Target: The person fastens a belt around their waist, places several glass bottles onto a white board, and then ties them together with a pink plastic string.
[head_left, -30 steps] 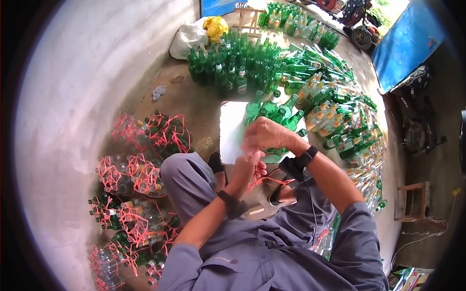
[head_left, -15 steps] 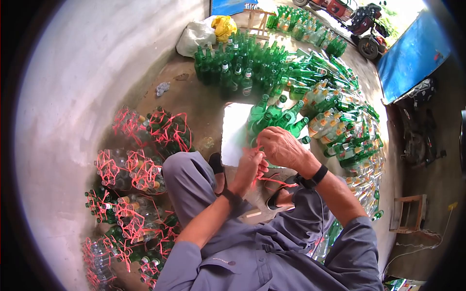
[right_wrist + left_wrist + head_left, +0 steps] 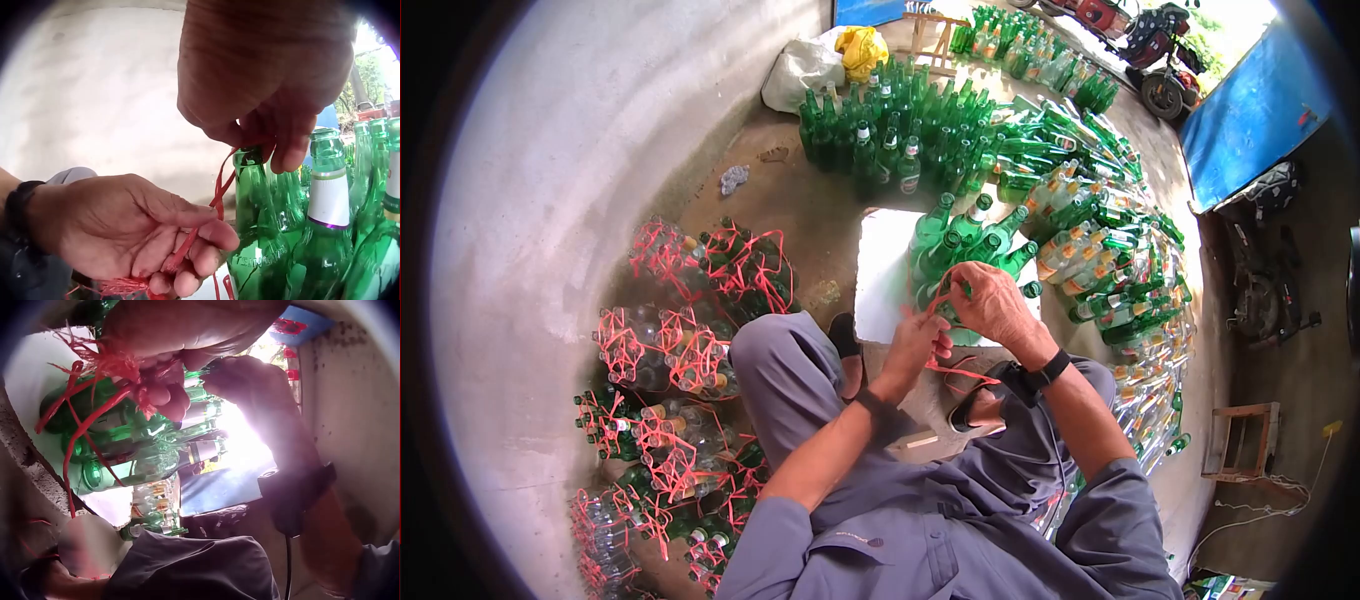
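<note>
A group of green glass bottles (image 3: 945, 240) stands upright on a white board (image 3: 880, 290) in front of the person's knees. My left hand (image 3: 912, 352) pinches red plastic twine (image 3: 187, 244) between thumb and curled fingers, beside the nearest bottle. In the right wrist view, my right hand (image 3: 262, 75) is over that bottle's mouth and holds a loop of the twine at its neck. Part of the right fingers is hidden behind the palm there. A frayed bunch of twine (image 3: 103, 359) sticks out of the left hand in the left wrist view.
Bundles of bottles tied with red twine (image 3: 670, 350) stand along the left wall. Many loose green bottles (image 3: 890, 130) stand beyond the board, and stacked bottles (image 3: 1110, 260) lie to the right. A small wooden stool (image 3: 1243, 440) is at far right.
The right hand came down toward the left hand, then shifted slightly right, drawing a strand of twine between them at the nearest bottle. The left hand stays nearly in place, gripping twine.
</note>
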Demonstrator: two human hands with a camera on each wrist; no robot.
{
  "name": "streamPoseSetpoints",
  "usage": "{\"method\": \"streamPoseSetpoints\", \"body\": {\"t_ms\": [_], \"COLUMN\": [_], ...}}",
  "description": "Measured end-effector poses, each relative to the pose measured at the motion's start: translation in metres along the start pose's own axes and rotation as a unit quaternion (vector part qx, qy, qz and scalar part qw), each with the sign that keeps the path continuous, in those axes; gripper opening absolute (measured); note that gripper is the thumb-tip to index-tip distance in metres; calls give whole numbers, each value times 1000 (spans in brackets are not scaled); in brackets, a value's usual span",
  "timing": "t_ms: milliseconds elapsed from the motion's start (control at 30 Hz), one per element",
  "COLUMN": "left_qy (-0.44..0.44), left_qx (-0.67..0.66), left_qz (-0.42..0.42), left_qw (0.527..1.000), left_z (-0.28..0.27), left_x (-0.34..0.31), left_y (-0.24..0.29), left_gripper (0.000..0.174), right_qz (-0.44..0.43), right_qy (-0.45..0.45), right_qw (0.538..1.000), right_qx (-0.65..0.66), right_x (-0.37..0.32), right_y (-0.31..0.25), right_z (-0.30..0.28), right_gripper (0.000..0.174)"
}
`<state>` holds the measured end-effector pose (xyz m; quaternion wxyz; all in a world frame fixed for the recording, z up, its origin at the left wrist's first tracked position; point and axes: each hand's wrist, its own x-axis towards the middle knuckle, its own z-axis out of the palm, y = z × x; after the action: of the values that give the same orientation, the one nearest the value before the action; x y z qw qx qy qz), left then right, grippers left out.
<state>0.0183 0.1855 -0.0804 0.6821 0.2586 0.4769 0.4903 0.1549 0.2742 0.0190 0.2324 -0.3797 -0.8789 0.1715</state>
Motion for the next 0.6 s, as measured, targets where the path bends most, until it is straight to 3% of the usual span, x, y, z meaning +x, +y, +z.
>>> {"method": "streamPoseSetpoints", "body": {"t_ms": [233, 367, 500, 600], "left_qy": [27, 29, 46, 31], "left_qx": [21, 60, 51, 119], "left_qz": [-17, -47, -47, -21], "left_qw": [999, 997, 997, 992], "left_z": [-10, -12, -10, -8], "left_x": [-1, -6, -26, -52], "left_y": [-3, -5, -9, 1], "left_gripper": [29, 31, 32, 31], "right_qz": [-41, -28, -36, -45], "right_qy": [-1, 41, -8, -11], "right_qw": [995, 996, 999, 999], "right_qx": [-91, -69, -29, -26], "right_x": [2, -3, -3, -3], "right_y": [-4, 9, 17, 20], "right_z": [-14, -4, -2, -1], "right_gripper": [15, 20, 29, 31]}}
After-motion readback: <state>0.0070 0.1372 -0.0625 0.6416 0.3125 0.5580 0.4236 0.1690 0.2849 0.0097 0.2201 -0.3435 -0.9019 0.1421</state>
